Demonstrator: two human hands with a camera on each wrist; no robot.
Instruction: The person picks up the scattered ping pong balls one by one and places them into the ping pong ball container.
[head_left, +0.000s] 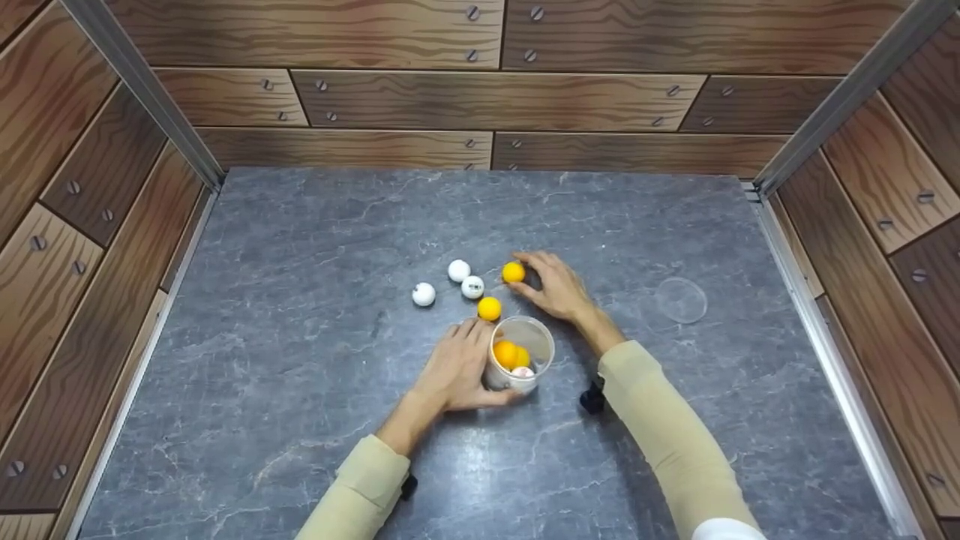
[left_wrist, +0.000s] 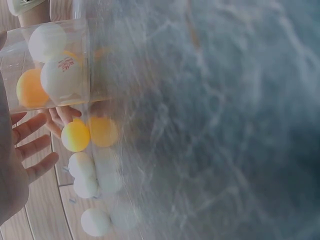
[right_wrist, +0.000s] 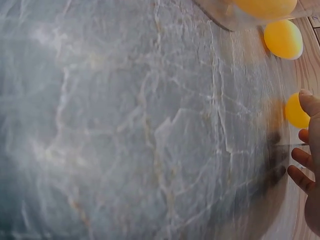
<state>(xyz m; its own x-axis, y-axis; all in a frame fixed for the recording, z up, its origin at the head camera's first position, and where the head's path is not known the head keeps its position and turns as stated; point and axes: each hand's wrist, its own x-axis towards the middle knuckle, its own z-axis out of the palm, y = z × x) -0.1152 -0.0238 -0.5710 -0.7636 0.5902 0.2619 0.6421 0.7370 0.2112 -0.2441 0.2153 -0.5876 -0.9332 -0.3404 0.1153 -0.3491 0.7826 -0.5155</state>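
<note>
With its thumb at the near side, my left hand (head_left: 457, 367) holds a clear plastic tub (head_left: 541, 337) that stands upright. Inside the tub, orange balls (head_left: 505, 354) and white balls (left_wrist: 47, 42) lie together. Beyond the tub, my right hand (head_left: 556, 289) pinches an orange table tennis ball (head_left: 513, 271) between thumb and fingers, down at the tabletop. A second loose orange ball (head_left: 490, 308) sits just past the tub's rim, near my left fingertips. The right wrist view shows the thumb (right_wrist: 308, 101) against the pinched ball, partly covering it.
Three white balls lie left of the right hand: one alone (head_left: 424, 295) and two close together, a plain one (head_left: 459, 271) and a printed one (head_left: 472, 287). A clear round lid (head_left: 682, 301) lies flat at the right. Wood-patterned walls (head_left: 495, 97) enclose the grey marbled tabletop (head_left: 315, 262).
</note>
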